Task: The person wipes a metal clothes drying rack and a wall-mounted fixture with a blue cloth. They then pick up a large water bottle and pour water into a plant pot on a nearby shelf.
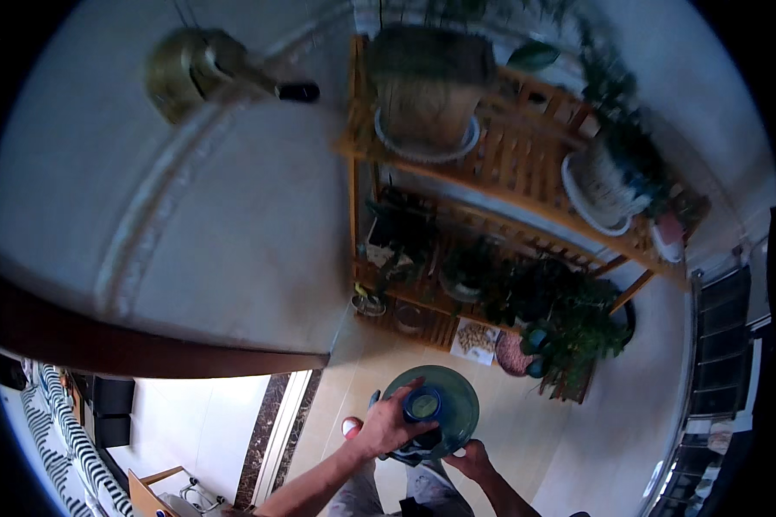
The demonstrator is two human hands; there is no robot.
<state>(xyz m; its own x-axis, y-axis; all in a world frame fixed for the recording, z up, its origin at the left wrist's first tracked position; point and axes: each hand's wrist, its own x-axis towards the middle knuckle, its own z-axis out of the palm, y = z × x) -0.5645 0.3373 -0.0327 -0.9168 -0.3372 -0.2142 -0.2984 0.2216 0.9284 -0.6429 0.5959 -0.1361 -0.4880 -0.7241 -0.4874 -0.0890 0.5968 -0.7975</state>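
Just above my legs is a green, round, basin-like vessel (462, 413), seen from above. My left hand (388, 423) grips a blue-rimmed round cup-like piece (422, 404) over the vessel's left part, fingers on one side and thumb on the other. Whether this piece is joined to the vessel I cannot tell. At the vessel's lower right edge my right hand (471, 457) holds the rim, its fingers partly hidden beneath. Something dark lies below the cup-like piece, too unclear to name.
A slatted wooden plant stand (524, 187) with potted plants rises ahead. Near its foot are a white sheet with light brown pieces (475, 340) and a round container of pinkish granules (514, 352). A stone door sill (275, 433) lies left; a brass-coloured pot (197, 71) hangs upper left.
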